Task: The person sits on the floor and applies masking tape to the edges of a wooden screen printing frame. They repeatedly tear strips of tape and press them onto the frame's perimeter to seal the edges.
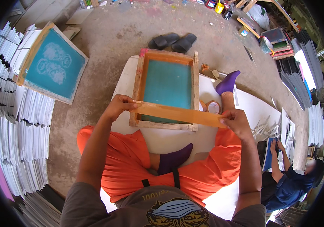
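A strip of brown packing tape (177, 113) is stretched level between my two hands, over the near part of a screen-printing frame. My left hand (121, 108) pinches its left end beside the frame's left rail. Its right end is pinched in my right hand (239, 123), past the frame's right rail. The wooden frame (196, 75) holds teal mesh (168, 79), and brown tape lines its inner left and far edges. Whether the strip touches the frame, I cannot tell. A tape roll (213, 107) lies right of the frame, near my purple-socked foot.
A second teal screen (54, 62) with a pale design leans against stacked white sheets (16, 132) on the left. Black slippers (173, 41) lie beyond the frame. At the lower right, another person (290, 185) handles a blue panel (268, 153). A white board (122, 81) lies beneath the frame.
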A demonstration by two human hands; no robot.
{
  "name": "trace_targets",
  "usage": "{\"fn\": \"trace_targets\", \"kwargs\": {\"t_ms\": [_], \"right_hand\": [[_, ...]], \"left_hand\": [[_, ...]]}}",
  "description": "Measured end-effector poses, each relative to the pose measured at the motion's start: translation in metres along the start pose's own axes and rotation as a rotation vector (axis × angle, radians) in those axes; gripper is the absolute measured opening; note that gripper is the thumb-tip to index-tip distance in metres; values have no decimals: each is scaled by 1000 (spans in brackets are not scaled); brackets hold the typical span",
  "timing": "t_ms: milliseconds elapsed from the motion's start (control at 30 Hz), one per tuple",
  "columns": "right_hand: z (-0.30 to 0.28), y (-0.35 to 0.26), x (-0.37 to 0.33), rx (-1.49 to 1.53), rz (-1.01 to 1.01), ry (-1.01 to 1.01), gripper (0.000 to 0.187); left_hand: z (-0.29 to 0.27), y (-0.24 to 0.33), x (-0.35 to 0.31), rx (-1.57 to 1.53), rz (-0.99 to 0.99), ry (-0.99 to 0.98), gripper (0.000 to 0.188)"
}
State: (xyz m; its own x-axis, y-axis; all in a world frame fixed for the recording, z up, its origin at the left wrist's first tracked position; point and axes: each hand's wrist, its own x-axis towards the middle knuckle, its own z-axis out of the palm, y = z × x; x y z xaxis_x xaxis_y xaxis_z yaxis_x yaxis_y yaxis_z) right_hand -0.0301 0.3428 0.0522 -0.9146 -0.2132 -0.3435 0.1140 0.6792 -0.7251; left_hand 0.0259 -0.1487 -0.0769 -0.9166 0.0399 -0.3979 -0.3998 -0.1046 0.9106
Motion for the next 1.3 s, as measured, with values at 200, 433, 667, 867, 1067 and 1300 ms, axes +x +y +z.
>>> {"fn": "trace_targets", "kwargs": {"t_ms": [200,433,667,867,1067,1300], "right_hand": [[49,51,20,370,63,77,15],[103,72,37,471,208,141,15],[123,99,60,473,139,184,16],[133,129,68,353,8,189,16],[132,120,67,79,-173,68,12],[122,115,75,-203,-271,-16,28]], "left_hand": [[-1,-39,-1,-79,-100,172,30],[-5,-54,-2,127,-108,272,31],[-13,-62,2,105,-94,272,33],[-2,-58,4,214,-46,295,32],[-12,-75,1,328,85,198,17],[-3,-37,0,802,172,25,22]]}}
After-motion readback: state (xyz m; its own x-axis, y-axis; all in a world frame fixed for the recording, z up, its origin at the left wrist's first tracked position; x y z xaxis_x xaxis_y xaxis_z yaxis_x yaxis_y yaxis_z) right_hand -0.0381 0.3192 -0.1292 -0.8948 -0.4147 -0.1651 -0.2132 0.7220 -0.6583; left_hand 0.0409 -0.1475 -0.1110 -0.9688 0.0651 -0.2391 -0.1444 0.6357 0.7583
